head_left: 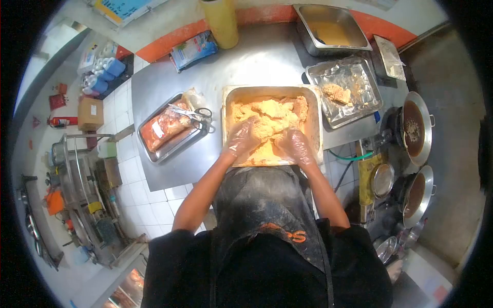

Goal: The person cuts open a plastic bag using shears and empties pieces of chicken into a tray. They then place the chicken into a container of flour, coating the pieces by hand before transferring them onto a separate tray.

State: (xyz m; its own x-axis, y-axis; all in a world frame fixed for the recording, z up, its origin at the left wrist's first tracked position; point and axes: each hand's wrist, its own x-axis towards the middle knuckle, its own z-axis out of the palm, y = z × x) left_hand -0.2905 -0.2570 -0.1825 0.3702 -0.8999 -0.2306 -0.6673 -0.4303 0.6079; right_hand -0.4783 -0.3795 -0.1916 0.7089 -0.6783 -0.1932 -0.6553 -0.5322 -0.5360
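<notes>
A deep metal pan [319, 134] of yellowish breading and coated pieces stands at the table's front edge. Both hands wear clear plastic gloves and reach into it. My left hand [242, 137] is at the pan's left side, its fingers curled against a coated piece [264, 128]. At the right side my right hand [297, 146] has its fingers bent into the breading, touching the same clump; the fingertips are partly buried. Right of the pan, a foil-lined tray [359, 82] holds a breaded piece [336, 94].
On the left, a tray [163, 155] holds packed red meat [163, 128] and scissors [190, 111]. A deep pan of liquid [334, 31], a yellow container [221, 23] and a blue bag [193, 50] stand behind. Two wide pans of oil [417, 128] [415, 197] sit at right.
</notes>
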